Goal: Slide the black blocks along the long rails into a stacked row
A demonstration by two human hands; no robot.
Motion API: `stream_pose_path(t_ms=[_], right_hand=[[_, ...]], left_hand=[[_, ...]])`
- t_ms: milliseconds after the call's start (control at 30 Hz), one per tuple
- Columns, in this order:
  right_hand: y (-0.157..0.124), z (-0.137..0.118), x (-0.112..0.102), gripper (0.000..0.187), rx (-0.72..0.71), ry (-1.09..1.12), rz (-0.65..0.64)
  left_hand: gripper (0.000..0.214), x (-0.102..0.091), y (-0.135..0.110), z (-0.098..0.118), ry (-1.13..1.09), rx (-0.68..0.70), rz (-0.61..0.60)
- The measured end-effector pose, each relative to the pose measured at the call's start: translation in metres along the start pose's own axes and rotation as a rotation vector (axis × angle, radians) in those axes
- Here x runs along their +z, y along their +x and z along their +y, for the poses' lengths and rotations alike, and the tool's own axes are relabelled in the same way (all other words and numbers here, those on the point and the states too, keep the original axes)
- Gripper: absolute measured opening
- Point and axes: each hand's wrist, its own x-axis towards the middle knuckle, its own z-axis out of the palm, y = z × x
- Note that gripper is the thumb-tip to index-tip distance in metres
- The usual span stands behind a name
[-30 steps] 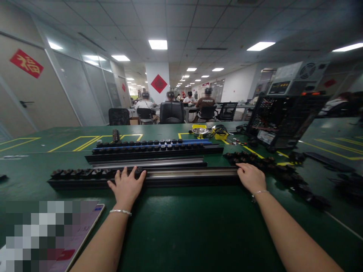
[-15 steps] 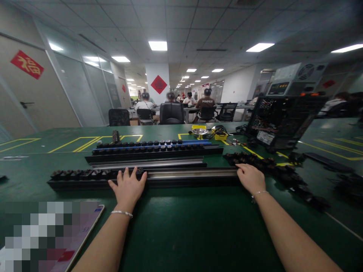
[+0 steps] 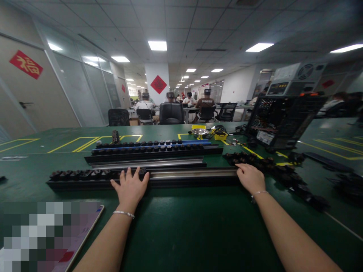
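A long black rail [image 3: 193, 174] with a shiny metal strip along its top lies crosswise on the green table in front of me. Small black blocks [image 3: 82, 174] sit in a row on its left part. My left hand [image 3: 132, 189] lies across the rail with its fingers spread, touching the rightmost of those blocks. At the rail's right end, my right hand [image 3: 252, 178] is closed with its fingers bent round the end; the fingertips are partly hidden. Just behind lies a shorter rail [image 3: 150, 164] with a bare metal strip.
Farther back is another rail [image 3: 159, 151] bearing dark blocks and a blue strip. Loose black parts [image 3: 295, 181] trail across the right side. An opened computer case [image 3: 283, 121] stands back right, near a metal bowl [image 3: 199, 132]. A tablet-like slab [image 3: 87, 226] lies front left.
My left hand has shifted slightly to the right along the rail, fingers still spread. My right hand and the rail stay where they were.
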Motion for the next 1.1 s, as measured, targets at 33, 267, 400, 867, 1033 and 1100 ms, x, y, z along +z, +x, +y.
stream_pose_path(t_ms=[33,267,400,867,1033,1100], right_hand=[[0.000,0.000,0.001,0.042,-0.002,-0.002,0.004],[0.000,0.000,0.001,0.043,0.002,-0.004,0.006],[0.000,-0.001,-0.001,0.044,0.009,-0.004,-0.031],[0.000,-0.001,-0.001,0.044,0.016,-0.010,-0.024],[0.000,0.000,0.000,0.043,-0.001,-0.015,-0.004],[0.000,0.001,0.002,0.043,-0.004,-0.016,0.005]], left_hand=[[0.066,0.000,0.000,0.000,0.004,0.001,0.002],[0.065,-0.002,-0.002,0.001,0.017,0.009,0.011],[0.065,-0.003,-0.003,0.002,0.018,0.014,0.010],[0.063,-0.003,-0.008,0.011,0.050,0.070,0.016],[0.063,-0.004,-0.008,0.011,0.059,0.067,0.008],[0.063,-0.004,-0.008,0.011,0.062,0.064,0.005]])
